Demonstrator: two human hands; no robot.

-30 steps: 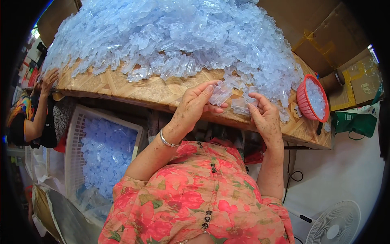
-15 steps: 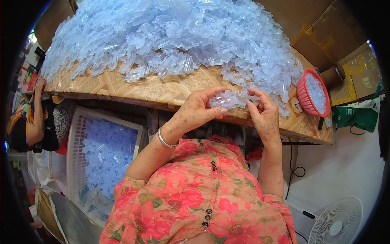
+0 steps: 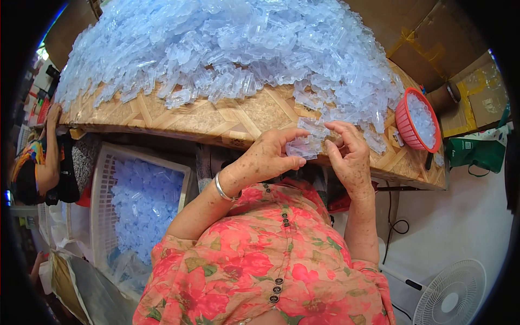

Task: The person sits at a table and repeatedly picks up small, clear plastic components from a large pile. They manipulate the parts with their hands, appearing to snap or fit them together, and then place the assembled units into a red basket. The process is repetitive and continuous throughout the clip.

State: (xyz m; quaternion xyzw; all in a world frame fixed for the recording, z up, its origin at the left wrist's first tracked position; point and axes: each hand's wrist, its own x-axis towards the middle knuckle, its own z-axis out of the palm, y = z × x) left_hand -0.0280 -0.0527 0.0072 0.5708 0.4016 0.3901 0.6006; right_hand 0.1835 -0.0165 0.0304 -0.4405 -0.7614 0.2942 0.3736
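My left hand holds small clear plastic pieces between thumb and forefinger, just over the table's near edge. Facing it, my right hand has its thumb and forefinger curved at the right end of another clear plastic piece. The fingertips partly cover this end, so the exact contact is hard to see. Beyond both hands, a large heap of similar translucent pieces spreads over the patterned table.
A red basket of clear pieces stands at the table's right end. Below left is a white crate full of pieces. A fan stands at lower right, near a green bag. Another person's arm rests at the far left.
The plastic pieces between my hands have shifted and turned, and now show as two overlapping parts. My left hand has lowered slightly; my right fingers have curled differently.
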